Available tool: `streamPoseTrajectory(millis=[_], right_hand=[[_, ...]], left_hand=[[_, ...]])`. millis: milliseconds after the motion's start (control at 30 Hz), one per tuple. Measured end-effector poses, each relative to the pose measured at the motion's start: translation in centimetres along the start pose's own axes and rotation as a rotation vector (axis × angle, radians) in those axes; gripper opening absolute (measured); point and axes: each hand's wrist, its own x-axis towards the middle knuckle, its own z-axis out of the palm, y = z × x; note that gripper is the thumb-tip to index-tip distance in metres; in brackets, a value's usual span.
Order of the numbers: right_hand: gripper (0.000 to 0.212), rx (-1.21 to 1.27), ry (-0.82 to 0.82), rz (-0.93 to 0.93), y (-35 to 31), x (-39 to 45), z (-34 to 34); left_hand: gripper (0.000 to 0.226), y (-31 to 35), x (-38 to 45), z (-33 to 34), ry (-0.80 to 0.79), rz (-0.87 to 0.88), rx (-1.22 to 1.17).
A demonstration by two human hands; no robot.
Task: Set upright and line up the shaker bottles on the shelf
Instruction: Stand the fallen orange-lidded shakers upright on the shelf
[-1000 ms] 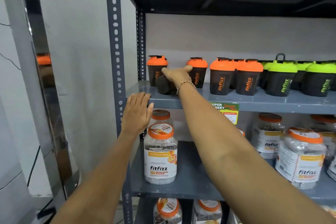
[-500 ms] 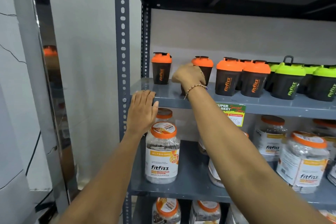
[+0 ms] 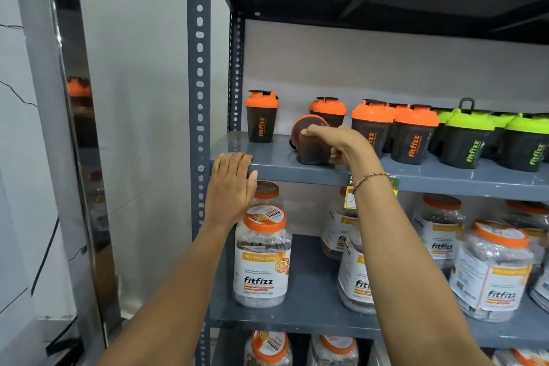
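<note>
On the grey shelf (image 3: pixel 445 178) stand dark shaker bottles with orange lids, one alone at the left (image 3: pixel 261 116), more further right (image 3: pixel 413 134), then green-lidded ones (image 3: pixel 466 140). My right hand (image 3: pixel 341 142) grips a tilted orange-lidded shaker bottle (image 3: pixel 309 145) near the shelf's front; its round base faces me and its lid is hidden. My left hand (image 3: pixel 230 187) lies flat on the shelf's front left edge, fingers together, holding nothing.
The shelf below carries clear fitfizz jars with orange lids (image 3: pixel 263 255), and more jars sit on the lowest level. A perforated grey upright (image 3: pixel 199 98) stands at the left, and a price tag (image 3: pixel 350 199) hangs behind my right wrist. A dark shelf runs overhead.
My right hand pulled the lying shaker forward from between the two left bottles and tipped it, base towards me. My left hand stayed on the shelf edge. The camera moved closer.
</note>
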Motion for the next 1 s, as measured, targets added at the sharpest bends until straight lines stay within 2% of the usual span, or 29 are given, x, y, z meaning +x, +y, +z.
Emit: streamPoseTrajectory(millis=[67,200,300,367,467,533,667,833,1000], right_hand=[[0.066,0.206,-0.137,0.046,0.4,-0.2,-0.3],[0.046,0.595,-0.387,0.015,1.4,-0.3,0.5],[0.064,0.890,-0.521,-0.008,1.7,-0.2,1.1],[0.061,0.973,-0.564,-0.020,1.7,-0.1,1.3],[0.043,0.844,-0.527,-0.089,1.6,0.3,1.5],[0.039,0.755,-0.493,-0.141,1.5,0.7,1.8],[0.059,0.655,-0.435,-0.213,1.4,2.0,2.7],[0.058,0.298,-0.326,-0.236,1.4,4.0,3.8],[0.084,0.082,-0.351,-0.264,1.4,5.1,3.8]], left_hand=[[0.041,0.0,0.0,-0.1,-0.005,0.001,0.003],[0.043,0.1,0.1,-0.1,-0.016,-0.006,-0.001],[0.038,0.0,0.0,-0.1,-0.015,-0.013,0.004],[0.038,0.0,0.1,-0.1,-0.014,-0.017,-0.001],[0.038,0.0,0.0,-0.1,-0.005,-0.006,0.002],[0.039,0.0,0.1,-0.1,-0.009,-0.007,0.003],[0.040,0.0,0.0,-0.2,-0.006,-0.005,-0.002],[0.042,-0.1,0.1,-0.2,0.007,0.020,0.011],[0.041,-0.3,0.1,0.1,-0.006,0.026,0.006]])
